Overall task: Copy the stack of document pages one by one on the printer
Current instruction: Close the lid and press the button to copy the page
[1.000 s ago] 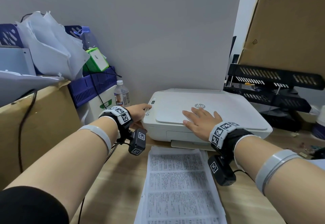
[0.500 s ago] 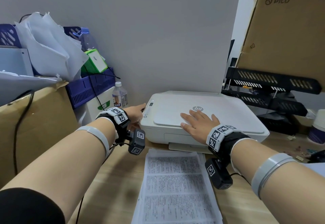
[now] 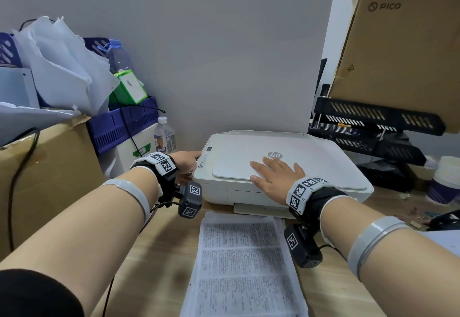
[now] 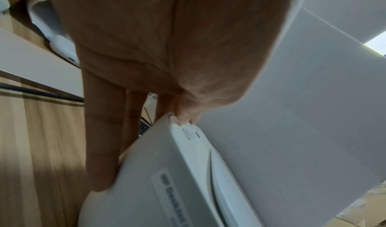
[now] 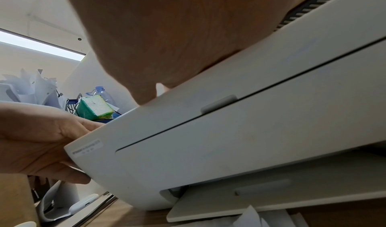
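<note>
We find the printer (image 3: pixel 281 169) closed, the page stack (image 3: pixel 244 264) just before it, cropped below. Right hand (image 3: pixel 276 179) lies flat, fingers spread, on its lid. Left hand (image 3: pixel 185 161) touches its left edge, fingers straight, tips partly hidden.

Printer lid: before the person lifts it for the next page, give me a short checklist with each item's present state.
1. Printer lid fully closed: ok, it lies flat on the HP printer.
2. Right hand on the lid: ok, flat, fingers straight.
3. Left hand steadying the printer: ok, its thumb sits on the control panel edge and its fingers lie along the printer's left side.
4. Stack of document pages within reach: ok, on the desk in front of the printer.
5. Output tray clear: cannot tell.
6. Page on the glass: cannot tell, lid hides it.
</note>
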